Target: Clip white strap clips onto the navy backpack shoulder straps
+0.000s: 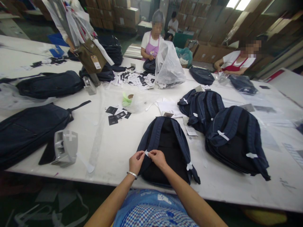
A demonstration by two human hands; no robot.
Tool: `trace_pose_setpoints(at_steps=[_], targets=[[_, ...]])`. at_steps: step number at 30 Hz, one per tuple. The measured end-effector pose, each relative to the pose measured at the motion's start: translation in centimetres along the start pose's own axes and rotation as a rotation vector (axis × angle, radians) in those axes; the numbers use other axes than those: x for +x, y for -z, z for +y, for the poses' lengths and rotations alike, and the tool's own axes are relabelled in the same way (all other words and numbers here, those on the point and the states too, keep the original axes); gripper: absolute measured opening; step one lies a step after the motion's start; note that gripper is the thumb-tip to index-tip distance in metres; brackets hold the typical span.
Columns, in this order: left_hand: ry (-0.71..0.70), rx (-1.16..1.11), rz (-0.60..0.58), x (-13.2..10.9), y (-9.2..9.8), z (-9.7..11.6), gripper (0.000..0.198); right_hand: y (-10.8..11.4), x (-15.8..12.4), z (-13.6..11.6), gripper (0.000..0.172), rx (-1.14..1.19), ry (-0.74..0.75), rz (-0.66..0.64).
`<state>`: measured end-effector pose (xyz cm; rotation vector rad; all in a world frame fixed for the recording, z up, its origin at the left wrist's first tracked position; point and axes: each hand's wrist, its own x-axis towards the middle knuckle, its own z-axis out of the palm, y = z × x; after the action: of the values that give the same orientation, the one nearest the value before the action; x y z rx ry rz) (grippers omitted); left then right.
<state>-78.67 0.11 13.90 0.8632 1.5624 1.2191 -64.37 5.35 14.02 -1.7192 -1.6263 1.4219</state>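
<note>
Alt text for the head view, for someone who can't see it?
A person's left hand and right hand pinch a white strip at one strap of a dark blue backpack on a white table. More backpacks with white strips on their straps lie to the right; co-workers are across the table.

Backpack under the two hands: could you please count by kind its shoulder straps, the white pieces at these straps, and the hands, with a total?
Shoulder straps: 2
White pieces: 2
Left hand and right hand: 2
Total: 6
</note>
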Motion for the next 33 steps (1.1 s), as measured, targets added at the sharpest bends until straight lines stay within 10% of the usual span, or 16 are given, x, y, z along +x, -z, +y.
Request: trace_pose_setpoints(at_steps=[8,17,25,33], targets=[[-0.13,0.199,-0.023,-0.4,0.5,-0.1,0.021,-0.5,0.2,0.1,0.028,0.084,0.03,-0.032],[0.051,0.034,-0.102,1.7,0.6,0.9,0.035,-0.8,-0.2,-0.3,0.026,0.287,0.085,-0.013],[0.024,0.114,-0.124,2.1,1.0,1.3,0.025,0.1,-2.4,-2.3,0.018,-0.121,0.344,0.138],[0.095,0.026,-0.051,2.0,-0.1,1.0,0.018,-0.7,-1.7,-2.6,0.015,-0.056,0.185,0.142]])
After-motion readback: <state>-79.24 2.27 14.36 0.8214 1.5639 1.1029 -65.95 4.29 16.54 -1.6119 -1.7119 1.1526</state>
